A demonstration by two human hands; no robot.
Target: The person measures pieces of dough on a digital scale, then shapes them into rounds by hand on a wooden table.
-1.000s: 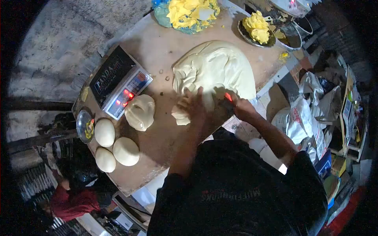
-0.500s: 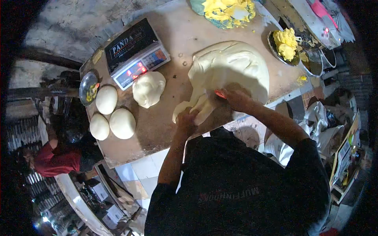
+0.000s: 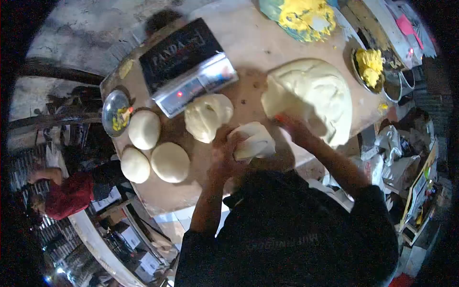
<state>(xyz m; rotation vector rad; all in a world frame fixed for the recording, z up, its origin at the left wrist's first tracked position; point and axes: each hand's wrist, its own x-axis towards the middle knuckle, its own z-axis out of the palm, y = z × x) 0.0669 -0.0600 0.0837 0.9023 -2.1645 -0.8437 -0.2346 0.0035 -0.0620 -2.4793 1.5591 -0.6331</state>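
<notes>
My left hand (image 3: 225, 154) is closed on a cut-off piece of pale dough (image 3: 256, 142), lifted near the table's front edge. My right hand (image 3: 295, 130), blurred, is wrapped around a small red-handled tool (image 3: 281, 118); the rest of the tool cannot be made out. It is beside the large dough mass (image 3: 325, 93), at its near left side. A loose lump of dough (image 3: 208, 117) lies left of that, against the front of a digital scale (image 3: 191, 91). Three smooth dough balls, one of them the nearest round ball (image 3: 170, 162), rest farther left.
On the table (image 3: 191, 191), a clear dish (image 3: 114, 117) with yellow bits stands at the left edge. Yellow fat (image 3: 299, 19) lies on a green-blue sheet at the back, and a bowl (image 3: 359, 79) of it stands right. A person in a red shirt (image 3: 71, 193) is at far left.
The dough under my left hand has come away from the large mass and been lifted. My right hand has moved slightly right in view. The camera view has shifted, and the scale's digits have changed.
</notes>
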